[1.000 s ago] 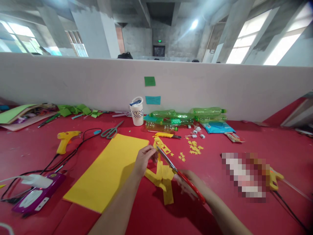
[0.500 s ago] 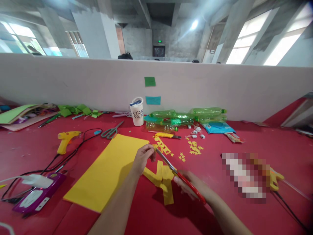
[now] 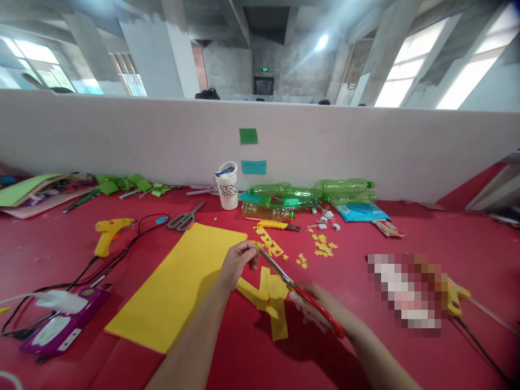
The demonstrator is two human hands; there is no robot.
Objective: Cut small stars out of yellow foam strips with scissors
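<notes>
My left hand [image 3: 238, 262] pinches a small yellow paper piece [image 3: 257, 245], mostly hidden by the fingertips; its outline is too small to make out. Red-handled scissors [image 3: 311, 299] are in my right hand [image 3: 314, 303], their blades pointing up and left with the tips at the pinched paper. Below the blades lie several yellow paper strips [image 3: 279, 319], overlapping on the red table. A yellow sheet [image 3: 162, 292] is under and left of my left forearm. Beyond the blades are a strip with star-shaped holes [image 3: 271, 244] and several loose yellow stars [image 3: 324, 248].
A yellow glue gun [image 3: 106, 238] and a purple power strip [image 3: 67, 325] with cables are at left. Grey scissors [image 3: 184, 218], a white cup [image 3: 228, 189], green bottles [image 3: 345, 187] and a yellow utility knife [image 3: 276, 225] lie towards the partition [image 3: 162, 141]. Another glue gun [image 3: 455, 298] is at right.
The scissor handles have spread slightly apart in my right hand. My left hand stays in nearly the same place with the paper.
</notes>
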